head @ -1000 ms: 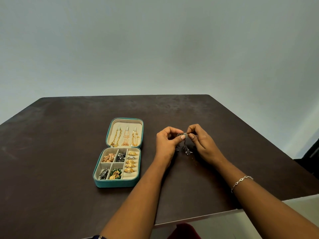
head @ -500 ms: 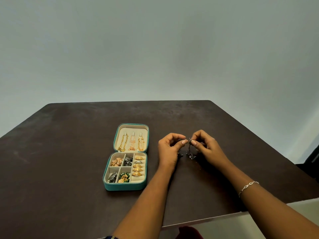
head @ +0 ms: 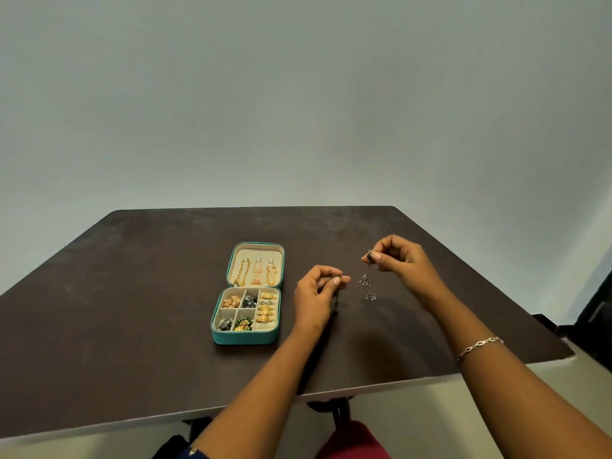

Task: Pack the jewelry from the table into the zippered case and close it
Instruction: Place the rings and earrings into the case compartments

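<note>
1. A dark brown table [head: 132,309] stands before a pale wall [head: 298,94]. A teal zippered case [head: 245,338] lies open on it, unzipped and not yet closed.
2. The case's lid [head: 260,244] is folded back on the far side of the tray, its cream lining facing up.
3. The right hand [head: 402,260], the farther of the two to the right of the case, is raised off the tabletop. Thumb and forefinger pinch the top of a dark drop earring [head: 367,283], with the other fingers curled in.
4. The left hand [head: 314,293] sits just right of the case, between it and the right hand. Its thumb and forefinger pinch a second dark earring [head: 335,301], which hangs down beside the palm, partly hidden.
5. A silver link bracelet [head: 480,345] circles the right wrist, well to the right of the case and nearer the camera.
6. Three gold chains [head: 256,272] hang side by side inside the lid.
7. Gold rings [head: 266,308] fill the right-hand column of the case's tray.
8. Left of the rings, four compartments hold small pieces. Copper-toned ones [head: 231,301] and dark silvery ones [head: 250,300] lie on the far side. More dark pieces [head: 226,323] and a green-and-gold piece [head: 244,323] lie on the near side.
9. The two earrings hang apart from each other, both outside the case.
</note>
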Tool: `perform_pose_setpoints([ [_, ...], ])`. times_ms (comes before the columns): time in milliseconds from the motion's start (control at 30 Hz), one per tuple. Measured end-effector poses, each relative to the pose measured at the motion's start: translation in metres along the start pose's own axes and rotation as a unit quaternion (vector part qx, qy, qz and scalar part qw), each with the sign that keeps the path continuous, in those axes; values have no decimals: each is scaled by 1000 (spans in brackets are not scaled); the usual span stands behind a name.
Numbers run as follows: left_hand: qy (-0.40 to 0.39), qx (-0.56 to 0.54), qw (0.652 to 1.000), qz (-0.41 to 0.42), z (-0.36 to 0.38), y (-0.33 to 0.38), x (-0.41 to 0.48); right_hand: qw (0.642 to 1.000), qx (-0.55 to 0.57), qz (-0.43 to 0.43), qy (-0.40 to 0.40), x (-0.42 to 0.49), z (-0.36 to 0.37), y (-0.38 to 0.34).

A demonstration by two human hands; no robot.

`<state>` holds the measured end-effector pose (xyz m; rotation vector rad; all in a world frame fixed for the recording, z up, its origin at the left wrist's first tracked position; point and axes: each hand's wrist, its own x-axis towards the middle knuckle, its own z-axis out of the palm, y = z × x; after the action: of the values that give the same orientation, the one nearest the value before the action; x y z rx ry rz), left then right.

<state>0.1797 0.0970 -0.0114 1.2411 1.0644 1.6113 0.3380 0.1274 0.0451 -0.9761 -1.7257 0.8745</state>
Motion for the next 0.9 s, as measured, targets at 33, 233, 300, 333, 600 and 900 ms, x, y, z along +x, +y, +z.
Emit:
perform_pose_setpoints([
  [33,-12,2,1000,7,-3,7,-4,1000,4,-1,3,-1,-1,-5],
  [233,-78,28,996,40,-37,63,-18,1000,12,-11,-2,-6,1,-28],
  [300,-83,41,995,34,-53,77,-21,1000,16,-10,-8,-8,6,-32],
  [333,-84,49,995,30,-61,84,-22,1000,20,-10,-7,-9,9,-34],
  [600,-59,129,990,22,-126,121,-34,999,32,3,-37,-13,54,-50],
  [900,-34,160,987,-3,-166,147,-31,998,-6,1,-70,-3,121,-72],
])
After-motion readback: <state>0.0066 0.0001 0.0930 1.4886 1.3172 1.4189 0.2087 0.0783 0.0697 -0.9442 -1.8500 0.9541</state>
